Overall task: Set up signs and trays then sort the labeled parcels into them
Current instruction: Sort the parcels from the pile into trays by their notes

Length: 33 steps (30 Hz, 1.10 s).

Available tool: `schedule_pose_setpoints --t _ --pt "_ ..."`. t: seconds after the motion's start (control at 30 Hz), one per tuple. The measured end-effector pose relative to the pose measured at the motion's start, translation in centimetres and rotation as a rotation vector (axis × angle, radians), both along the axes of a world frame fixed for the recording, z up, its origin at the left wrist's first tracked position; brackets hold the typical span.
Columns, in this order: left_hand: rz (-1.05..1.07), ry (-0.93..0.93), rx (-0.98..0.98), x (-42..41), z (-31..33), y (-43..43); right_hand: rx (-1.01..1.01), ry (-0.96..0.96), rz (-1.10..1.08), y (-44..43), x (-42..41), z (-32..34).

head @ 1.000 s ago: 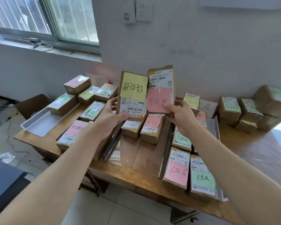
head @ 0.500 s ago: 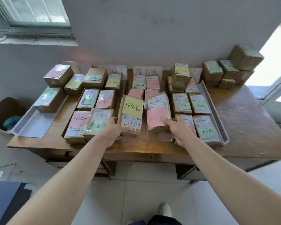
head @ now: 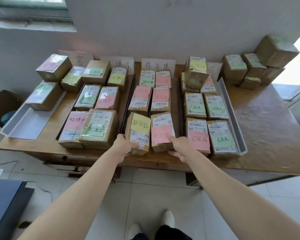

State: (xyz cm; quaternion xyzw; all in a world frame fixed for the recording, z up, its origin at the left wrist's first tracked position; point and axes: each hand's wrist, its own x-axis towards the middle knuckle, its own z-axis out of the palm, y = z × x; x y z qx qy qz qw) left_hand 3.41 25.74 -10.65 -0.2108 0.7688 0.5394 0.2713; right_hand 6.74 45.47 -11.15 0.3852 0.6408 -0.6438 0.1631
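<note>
Wooden table [head: 267, 135], centre frame. At its near edge, the left hand [head: 124, 148] clasps the brown cardboard parcel with yellow note [head: 139, 132]; the right hand [head: 178, 148], beside it, grips the brown cardboard parcel with pink note [head: 162, 132].

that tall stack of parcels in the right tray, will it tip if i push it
Probably. The stack stands higher than its neighbours, and its top box sits visibly askew. The taped cardboard looks stiff, so the boxes would likely slide or topple whole, not crumple.
</note>
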Motion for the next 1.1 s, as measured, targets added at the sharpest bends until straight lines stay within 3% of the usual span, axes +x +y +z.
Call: schedule_pose_setpoints --t 0.23,0.4,0.5,0.63,0.8,0.93,1.1 --pt "0.097 0.025 -0.093 -0.7 -1.3 1.2 0.128 -0.01 0.159 1.0 -1.0 -1.1" --pt "0.099 0.073 -0.238 -0.5 -0.9 1.8 0.337 0.003 0.426 2.1 -1.5 -0.6" --pt "-0.022 0.146 -0.433 -0.3 0.6 2.2 0.556 0.124 0.535 3.0 -1.9 1.5" --pt "-0.161 0.376 -0.655 -1.4 4.4 3.2 0.757 0.345 0.649 4.0 -2.9 6.6" --pt "-0.344 0.828 -0.606 -3.5 12.0 7.6 0.974 0.581 0.627 5.7 -3.5 13.9" --pt "-0.456 1.226 -0.543 -4.0 17.3 12.1 1.28 0.677 0.57 7.9 -2.1 19.3" --pt "-0.498 1.505 -0.369 -3.4 22.5 18.0 1.596 0.74 0.39 11.8 0.1 24.0"
